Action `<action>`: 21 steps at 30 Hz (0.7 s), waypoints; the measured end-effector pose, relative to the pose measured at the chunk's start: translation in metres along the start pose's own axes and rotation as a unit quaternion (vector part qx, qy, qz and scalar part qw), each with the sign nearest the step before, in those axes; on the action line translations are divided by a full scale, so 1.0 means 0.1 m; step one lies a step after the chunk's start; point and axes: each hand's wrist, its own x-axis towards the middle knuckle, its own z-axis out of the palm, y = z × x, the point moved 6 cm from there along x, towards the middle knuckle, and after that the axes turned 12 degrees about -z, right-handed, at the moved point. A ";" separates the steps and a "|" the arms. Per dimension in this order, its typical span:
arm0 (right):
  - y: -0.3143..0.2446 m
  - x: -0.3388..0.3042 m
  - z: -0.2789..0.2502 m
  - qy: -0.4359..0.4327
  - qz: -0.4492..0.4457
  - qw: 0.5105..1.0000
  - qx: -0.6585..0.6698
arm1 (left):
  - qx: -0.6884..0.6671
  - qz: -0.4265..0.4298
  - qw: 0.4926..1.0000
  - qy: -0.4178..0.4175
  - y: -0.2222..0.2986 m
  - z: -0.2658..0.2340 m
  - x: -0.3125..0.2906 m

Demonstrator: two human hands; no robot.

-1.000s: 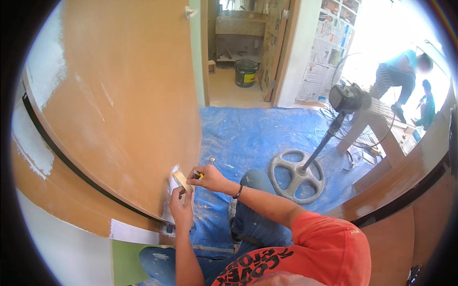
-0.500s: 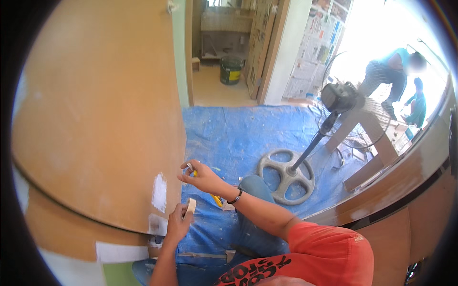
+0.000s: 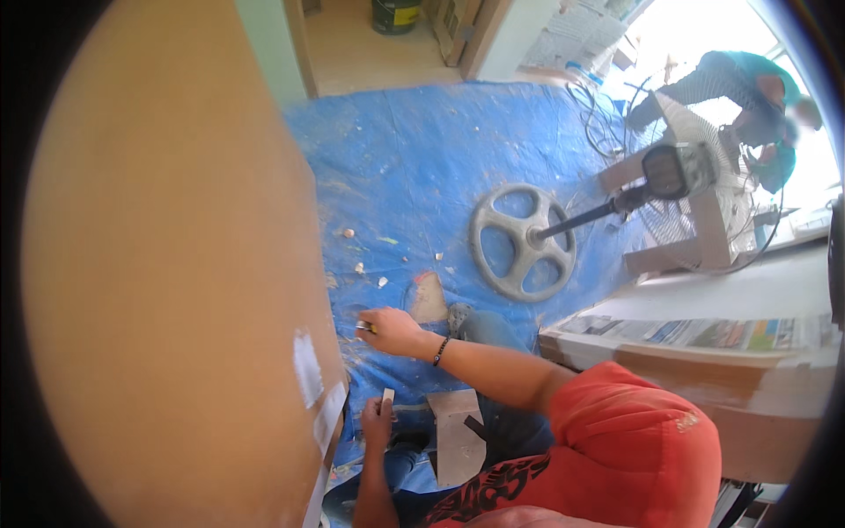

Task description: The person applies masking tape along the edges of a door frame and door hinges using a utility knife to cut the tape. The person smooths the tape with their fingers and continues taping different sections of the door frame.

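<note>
My left hand (image 3: 376,424) is closed on a pale cream roll of masking tape (image 3: 388,401), seen edge-on, low beside the board. Farther out, my right hand (image 3: 393,333) is wrapped round a small yellow tool (image 3: 372,328) with a metal-looking tip; most of it is hidden by the fingers. To the left of both hands rises a large tan wooden board (image 3: 185,229), with a white patch (image 3: 307,370) near its lower right edge. Blue plastic sheeting (image 3: 396,167) lies beneath my hands. Neither hand touches the board, as far as I can see.
A standing fan's grey spoked base (image 3: 568,273) rests on the sheeting, its pole leaning right. Cables (image 3: 598,123) and a brown frame (image 3: 647,262) lie beyond. A person (image 3: 739,84) bends at the far right. Beside my leg is a greyish flat piece (image 3: 456,440).
My view has tilted down and shifted, showing more sheeting and less of the far room. My right hand's fingers have closed further round the yellow tool. The tape roll stays in my left hand.
</note>
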 end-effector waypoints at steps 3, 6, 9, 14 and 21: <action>0.10 -0.35 -0.10 -0.037 0.103 0.994 0.012 | -0.106 -0.072 0.991 0.029 0.34 0.09 -0.52; -0.33 -0.93 -0.37 -0.145 0.093 0.980 0.099 | -0.184 0.002 0.980 0.070 1.15 0.04 -1.21; -0.98 -1.33 -0.96 -0.223 0.178 0.919 0.273 | -0.018 0.084 0.987 0.137 2.24 -0.07 -1.72; -1.75 -1.10 -2.64 -0.098 0.202 0.889 0.399 | 0.062 0.164 0.978 0.114 4.13 0.09 -2.10; -1.99 -0.42 -4.54 0.050 0.150 0.900 0.407 | 0.127 0.252 0.957 0.071 6.52 0.38 -2.33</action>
